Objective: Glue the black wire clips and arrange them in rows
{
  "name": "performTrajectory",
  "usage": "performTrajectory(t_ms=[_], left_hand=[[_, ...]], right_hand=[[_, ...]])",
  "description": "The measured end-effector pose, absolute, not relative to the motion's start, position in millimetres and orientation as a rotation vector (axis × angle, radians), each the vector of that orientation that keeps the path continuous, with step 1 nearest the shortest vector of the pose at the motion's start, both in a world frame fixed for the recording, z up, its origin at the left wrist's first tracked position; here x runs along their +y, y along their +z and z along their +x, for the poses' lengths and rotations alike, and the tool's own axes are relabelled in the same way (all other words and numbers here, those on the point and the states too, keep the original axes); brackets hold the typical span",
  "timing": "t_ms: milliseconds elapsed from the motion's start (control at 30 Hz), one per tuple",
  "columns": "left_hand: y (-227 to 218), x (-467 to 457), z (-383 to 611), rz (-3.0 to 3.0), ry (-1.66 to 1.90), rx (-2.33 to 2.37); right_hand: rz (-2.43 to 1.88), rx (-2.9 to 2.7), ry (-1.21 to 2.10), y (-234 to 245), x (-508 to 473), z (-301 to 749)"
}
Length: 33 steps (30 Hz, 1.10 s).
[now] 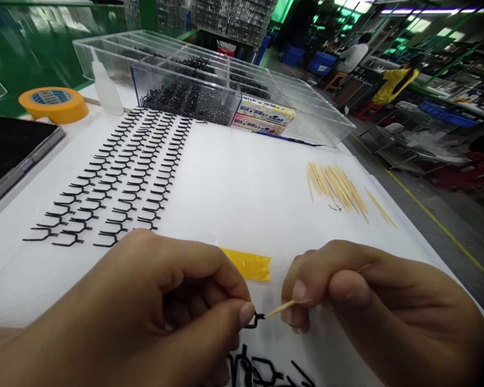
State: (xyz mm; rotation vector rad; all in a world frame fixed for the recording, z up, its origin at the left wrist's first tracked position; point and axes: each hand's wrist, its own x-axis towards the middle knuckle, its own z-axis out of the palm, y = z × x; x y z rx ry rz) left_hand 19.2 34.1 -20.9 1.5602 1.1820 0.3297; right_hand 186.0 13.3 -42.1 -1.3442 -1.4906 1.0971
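Observation:
My left hand (193, 301) pinches a small black forked part (256, 321) between thumb and forefinger, above the white work surface. In my right hand (334, 290) is a wooden toothpick (280, 309), its tip touching or almost touching the end of that part. Just beyond the hands, a strip of yellow tape (252, 265) is stuck to the surface. Several loose black forked parts (266, 370) lie below, near the bottom edge. Farther left, similar parts (123, 174) are laid out in long rows.
A clear divided tray (306, 105) at the back holds many black parts. Two small boxes (262, 115) lean by it. Toothpicks (339, 185) lie at right. Left are a yellow tape roll (70, 110), a white squeeze bottle (106, 88) and a phone (16, 150). People sit far off.

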Motion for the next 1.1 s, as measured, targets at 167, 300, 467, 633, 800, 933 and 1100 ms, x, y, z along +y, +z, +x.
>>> performTrajectory(t_ms=[167, 300, 467, 633, 800, 933, 1100], left_hand=[[-19, 35, 21, 1.573, 0.339, 1.2], [-30, 38, 14, 1.629, 0.521, 1.079], [-56, 44, 4, 1.92, 0.848, 0.733], [-61, 49, 2, 2.025, 0.787, 0.725], [-58, 48, 4, 2.159, 0.813, 0.613], [-47, 40, 10, 2.243, 0.717, 0.862], [-35, 37, 14, 2.299, 0.649, 0.942]], right_hand=[[-1.296, -1.504, 1.121, -41, 12, 192], [-1.094, -1.523, 1.104, -49, 13, 202], [-1.058, -1.48, 1.058, -58, 14, 205], [-1.12, -1.559, 0.965, -58, 14, 202], [-1.121, -1.631, 0.96, -58, 9, 205], [-1.116, -1.668, 0.978, -58, 8, 208], [-1.122, -1.666, 1.014, -57, 11, 204]])
